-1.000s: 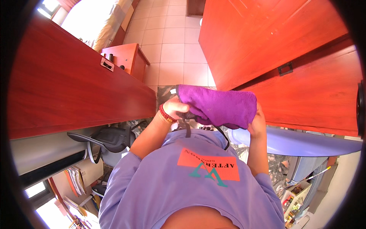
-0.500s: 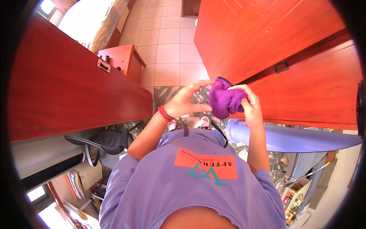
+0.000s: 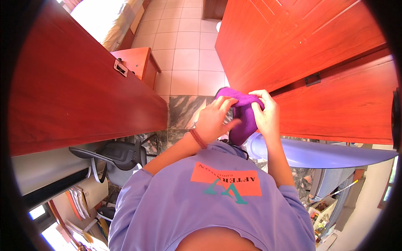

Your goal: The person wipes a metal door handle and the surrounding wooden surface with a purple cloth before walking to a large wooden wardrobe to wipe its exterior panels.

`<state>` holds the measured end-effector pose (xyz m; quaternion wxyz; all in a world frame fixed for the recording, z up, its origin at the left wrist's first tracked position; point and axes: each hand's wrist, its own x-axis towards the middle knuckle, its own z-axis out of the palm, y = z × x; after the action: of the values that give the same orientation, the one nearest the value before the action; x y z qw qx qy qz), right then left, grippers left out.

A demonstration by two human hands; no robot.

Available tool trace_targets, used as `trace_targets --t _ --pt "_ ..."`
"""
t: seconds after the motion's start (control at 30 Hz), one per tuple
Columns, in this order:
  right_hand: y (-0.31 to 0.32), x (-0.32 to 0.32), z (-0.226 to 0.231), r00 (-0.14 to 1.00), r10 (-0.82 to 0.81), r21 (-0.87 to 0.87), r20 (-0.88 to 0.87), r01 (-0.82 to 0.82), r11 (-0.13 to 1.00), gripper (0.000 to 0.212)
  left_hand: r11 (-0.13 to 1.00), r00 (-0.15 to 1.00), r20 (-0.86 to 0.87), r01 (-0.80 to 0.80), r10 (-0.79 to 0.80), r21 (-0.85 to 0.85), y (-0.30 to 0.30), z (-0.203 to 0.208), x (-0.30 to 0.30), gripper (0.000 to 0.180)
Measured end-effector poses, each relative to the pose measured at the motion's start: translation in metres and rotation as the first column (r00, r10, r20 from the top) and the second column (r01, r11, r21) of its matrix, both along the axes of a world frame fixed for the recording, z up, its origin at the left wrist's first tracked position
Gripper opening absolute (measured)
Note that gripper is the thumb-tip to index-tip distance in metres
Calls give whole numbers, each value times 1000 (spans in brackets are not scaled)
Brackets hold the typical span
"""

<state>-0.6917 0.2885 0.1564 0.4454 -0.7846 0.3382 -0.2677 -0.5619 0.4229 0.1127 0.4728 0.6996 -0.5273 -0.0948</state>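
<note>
A purple plush cloth (image 3: 244, 125) with dark edging hangs partly unfolded in front of my body. My right hand (image 3: 267, 115) pinches its right upper part between thumb and fingers. My left hand (image 3: 212, 119), with a red cord bracelet at the wrist, lies against the cloth's left side. Its fingertips touch the purple fabric, while the thumb stands apart from the fingers. The cloth's lower end hangs close to the hem of my purple shirt (image 3: 176, 201). Part of the cloth is hidden behind my fingers.
A red wooden door (image 3: 83, 92) stands at my left, and red wooden panels (image 3: 301, 46) with a latch rise at the right. Beyond are a small cabinet (image 3: 138, 60) and a bed (image 3: 104, 21). A black chair (image 3: 121, 154) is at the lower left, a lilac round tabletop (image 3: 318, 153) at the right.
The bunched cloth has spread out and now hangs lower. My left hand has moved right and turned, its fingers reaching onto the fabric. My right hand has shifted slightly left, still gripping.
</note>
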Motion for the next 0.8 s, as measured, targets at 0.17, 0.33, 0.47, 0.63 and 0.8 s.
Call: trace_targets --t 0.17,0.33,0.47,0.63,0.8 --pt "4 7 15 997 82 -14 -8 -82 997 23 994 992 -98 90 -84 64 7 -26 53 34" --pt "2 10 21 994 107 66 -37 -104 992 24 975 973 -67 222 -221 11 10 -9 41 50" --pt "6 12 28 992 70 20 -107 -68 997 25 991 989 -63 135 -136 -9 10 -42 36 31" --pt "8 3 16 870 -93 -369 -484 -107 923 24 997 999 -34 29 -26 69 15 -35 76 24" --pt "10 11 -37 613 -209 -328 -762 -88 940 31 998 982 186 54 -45 -45 21 0 73 13"
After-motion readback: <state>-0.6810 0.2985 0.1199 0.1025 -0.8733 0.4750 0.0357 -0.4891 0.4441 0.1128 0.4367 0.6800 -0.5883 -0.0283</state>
